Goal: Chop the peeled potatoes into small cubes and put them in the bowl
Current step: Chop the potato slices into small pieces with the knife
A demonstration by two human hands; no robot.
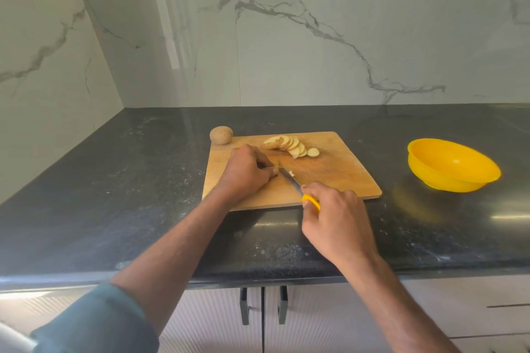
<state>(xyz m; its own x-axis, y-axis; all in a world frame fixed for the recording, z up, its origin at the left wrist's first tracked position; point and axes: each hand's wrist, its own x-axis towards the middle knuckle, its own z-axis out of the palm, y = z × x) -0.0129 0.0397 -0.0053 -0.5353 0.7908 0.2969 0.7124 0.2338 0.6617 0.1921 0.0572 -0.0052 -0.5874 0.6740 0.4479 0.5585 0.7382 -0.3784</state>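
A fan of potato slices (pixel 289 145) lies overlapping at the far middle of the wooden cutting board (pixel 338 178), set back from the cutting spot, probably so the near part of the board stays free for the piece being worked. One whole potato (pixel 221 135) sits on the table just off the board's far left corner, touching or nearly touching its edge, waiting its turn.

The left hand (pixel 246 173) rests on the board with its fingers curled down over something that cannot be seen; only a pale scrap (pixel 291 173) shows against the blade beside its fingertips. That grip likely pins the piece so it cannot roll. The right hand (pixel 337 221) has its grip wrapped closed around the yellow handle of the knife (pixel 289 179), the blade angled toward the left fingertips, point away from the person.

The yellow bowl (pixel 453 165) stands well apart to the right on the dark table (pixel 114 180), on the knife hand's side. No cubes show in it, so the task seems at an early stage.
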